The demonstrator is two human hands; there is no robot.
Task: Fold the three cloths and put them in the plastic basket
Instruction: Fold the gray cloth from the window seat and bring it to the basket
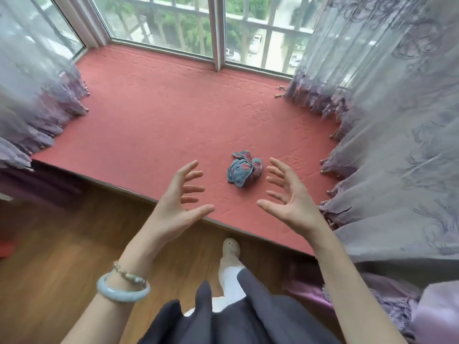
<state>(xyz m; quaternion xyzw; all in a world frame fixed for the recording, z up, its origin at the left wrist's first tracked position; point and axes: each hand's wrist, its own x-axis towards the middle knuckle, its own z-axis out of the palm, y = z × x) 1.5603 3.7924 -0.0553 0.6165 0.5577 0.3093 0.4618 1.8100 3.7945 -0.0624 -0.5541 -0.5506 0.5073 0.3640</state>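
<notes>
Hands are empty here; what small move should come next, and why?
Probably lower the left hand and right hand onto the crumpled blue-and-pink cloth on the red mat and pick it up: both hover open and empty, either side of it, and it lies bunched, unfolded.

a salmon-red quilted mat [154, 115] covers a bay-window seat. sheer lilac curtains with embroidered swirls hang on both sides, the left curtain [29, 95] and the right curtain [387, 120] bunching onto the mat, and small beaded tassels [280, 91] line the right hem. behind the seat stands a white-framed window [218, 33] with metal bars outside; green trees [173, 21] and a parked white car [256, 43] show far below. a brown wooden plank floor [62, 244] lies in front of the seat. a pale blue stone bangle [123, 292] and a thin beaded bracelet [129, 275] circle one wrist. lower down are a dark grey pleated skirt [223, 324], a white legging [231, 281] and a pale perforated slipper [231, 247].
</notes>
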